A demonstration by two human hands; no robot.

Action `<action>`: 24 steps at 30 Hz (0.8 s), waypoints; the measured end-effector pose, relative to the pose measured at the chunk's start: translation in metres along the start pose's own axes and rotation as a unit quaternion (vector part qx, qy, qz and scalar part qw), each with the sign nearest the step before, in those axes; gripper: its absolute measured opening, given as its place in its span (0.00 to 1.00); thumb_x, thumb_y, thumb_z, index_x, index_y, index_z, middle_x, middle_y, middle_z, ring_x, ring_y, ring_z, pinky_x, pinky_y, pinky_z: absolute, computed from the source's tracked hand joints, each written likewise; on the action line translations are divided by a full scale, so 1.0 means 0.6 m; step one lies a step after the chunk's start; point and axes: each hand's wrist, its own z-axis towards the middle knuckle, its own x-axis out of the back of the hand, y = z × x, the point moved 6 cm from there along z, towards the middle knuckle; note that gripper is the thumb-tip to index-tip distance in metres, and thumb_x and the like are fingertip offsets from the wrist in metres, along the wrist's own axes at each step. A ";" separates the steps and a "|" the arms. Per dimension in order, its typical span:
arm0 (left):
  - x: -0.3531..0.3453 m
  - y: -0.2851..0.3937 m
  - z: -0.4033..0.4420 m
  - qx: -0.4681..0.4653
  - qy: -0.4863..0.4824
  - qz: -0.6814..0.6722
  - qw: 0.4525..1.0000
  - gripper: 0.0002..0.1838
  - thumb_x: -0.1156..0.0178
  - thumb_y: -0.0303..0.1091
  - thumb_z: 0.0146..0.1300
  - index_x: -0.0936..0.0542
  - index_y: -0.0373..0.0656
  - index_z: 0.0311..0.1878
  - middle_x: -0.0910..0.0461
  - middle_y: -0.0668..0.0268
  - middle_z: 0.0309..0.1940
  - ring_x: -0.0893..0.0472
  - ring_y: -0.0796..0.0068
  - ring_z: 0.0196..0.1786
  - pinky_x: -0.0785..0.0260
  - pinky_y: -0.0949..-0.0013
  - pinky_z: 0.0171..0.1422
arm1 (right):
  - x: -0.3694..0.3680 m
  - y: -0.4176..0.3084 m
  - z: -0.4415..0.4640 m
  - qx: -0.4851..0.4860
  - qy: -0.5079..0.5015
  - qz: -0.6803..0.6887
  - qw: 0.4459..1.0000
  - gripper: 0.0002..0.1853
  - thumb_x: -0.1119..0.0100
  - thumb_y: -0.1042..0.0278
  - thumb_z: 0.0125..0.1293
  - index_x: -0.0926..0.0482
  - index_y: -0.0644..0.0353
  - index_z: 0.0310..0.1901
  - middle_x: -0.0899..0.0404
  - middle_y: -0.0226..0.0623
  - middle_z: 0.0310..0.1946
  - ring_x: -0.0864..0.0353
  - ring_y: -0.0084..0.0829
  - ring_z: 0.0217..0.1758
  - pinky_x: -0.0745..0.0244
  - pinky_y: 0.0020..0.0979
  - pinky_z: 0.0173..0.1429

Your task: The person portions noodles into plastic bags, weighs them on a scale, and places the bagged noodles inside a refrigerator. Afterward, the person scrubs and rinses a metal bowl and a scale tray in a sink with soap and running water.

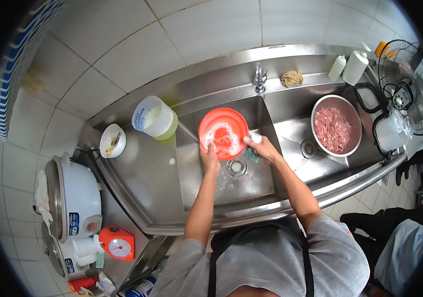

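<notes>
A red plastic bowl (241, 119) with white suds inside is held up over the left sink basin (199, 183). My left hand (210, 157) is closed on its near left rim, thumb over the edge. At the bowl's right rim is my right hand (263, 147), with its fingers curled and partly hidden. A green scouring pad (251, 155) shows under that hand, apparently in its fingers. White foam clings by the thumb. Below the bowl, the drain (236, 168) is visible in the wet basin floor.
Raw sliced meat fills a steel bowl (315, 133) in the right basin. A tap (259, 79) rises behind. A tilted plastic tub (148, 119) and a white bowl (107, 141) stand left. A fan (401, 96) is at right. Another person (404, 252) is at lower right.
</notes>
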 end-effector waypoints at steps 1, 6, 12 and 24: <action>-0.003 -0.014 0.000 0.025 0.018 0.031 0.999 0.16 0.53 0.27 0.64 0.35 0.38 0.56 0.29 0.59 0.50 0.28 0.72 0.51 0.34 0.68 0.56 | -0.011 0.027 0.010 0.037 0.019 0.082 0.996 0.29 0.51 0.45 0.62 0.32 0.61 0.56 0.29 0.38 0.52 0.32 0.26 0.56 0.39 0.29 0.60; -0.007 -0.060 -0.067 0.129 0.059 -0.008 0.990 0.12 0.54 0.28 0.65 0.36 0.37 0.51 0.29 0.58 0.47 0.26 0.69 0.47 0.29 0.65 0.49 | -0.085 0.089 0.008 -0.054 0.102 0.407 0.906 0.31 0.57 0.43 0.64 0.38 0.57 0.61 0.40 0.40 0.60 0.45 0.30 0.64 0.52 0.38 0.66; 0.031 -0.098 -0.085 0.285 0.063 -0.087 0.953 0.14 0.54 0.32 0.66 0.34 0.42 0.53 0.28 0.60 0.47 0.25 0.66 0.47 0.28 0.64 0.50 | -0.029 0.018 -0.013 0.060 0.213 0.016 0.975 0.23 0.48 0.56 0.61 0.30 0.65 0.51 0.25 0.34 0.34 0.29 0.21 0.34 0.32 0.27 0.41; 0.174 -0.055 -0.062 0.216 0.048 -0.017 0.975 0.14 0.56 0.31 0.66 0.34 0.38 0.54 0.29 0.60 0.48 0.28 0.72 0.50 0.33 0.66 0.53 | -0.155 -0.134 0.122 0.209 0.163 -0.371 0.890 0.22 0.47 0.48 0.56 0.24 0.60 0.40 0.21 0.47 0.31 0.21 0.46 0.34 0.27 0.44 0.37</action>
